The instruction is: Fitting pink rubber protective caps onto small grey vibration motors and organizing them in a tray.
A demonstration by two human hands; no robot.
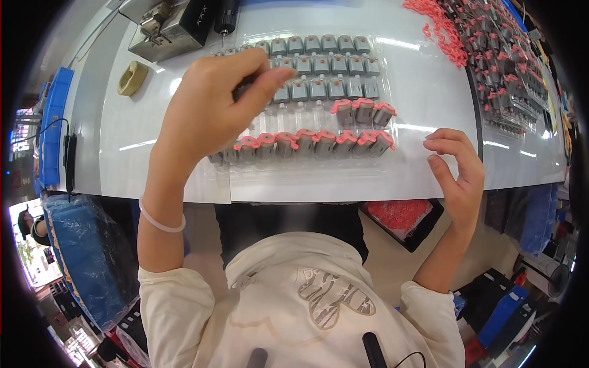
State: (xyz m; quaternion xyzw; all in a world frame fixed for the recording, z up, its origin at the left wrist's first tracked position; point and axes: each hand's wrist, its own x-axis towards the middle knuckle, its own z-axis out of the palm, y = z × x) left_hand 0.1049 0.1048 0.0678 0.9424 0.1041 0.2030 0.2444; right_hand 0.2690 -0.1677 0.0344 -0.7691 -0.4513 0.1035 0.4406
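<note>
My left hand [224, 101] is over the left side of a clear plastic tray [307, 168], its fingers curled in. Something dark shows between thumb and fingers, too hidden to name. Small grey metal-cased motors [299, 91] stand in rows in the tray's far part. Nearer to me, motors with pink plastic caps [325, 144] lean in a row, and three more capped motors [364, 111] sit behind them at the right. Some slots beside those three hold no motor. To the right of the tray, my right hand [457, 168] hovers above the white table, fingers bent and apart, holding nothing.
Loose pink caps [438, 27] are heaped at the far right, beside trays crowded with capped motors [506, 67]. A metal fixture [162, 30], an electric screwdriver [226, 21] and a tape roll [132, 78] are at the far left. Below the table edge is a black bin of pink pieces [402, 218].
</note>
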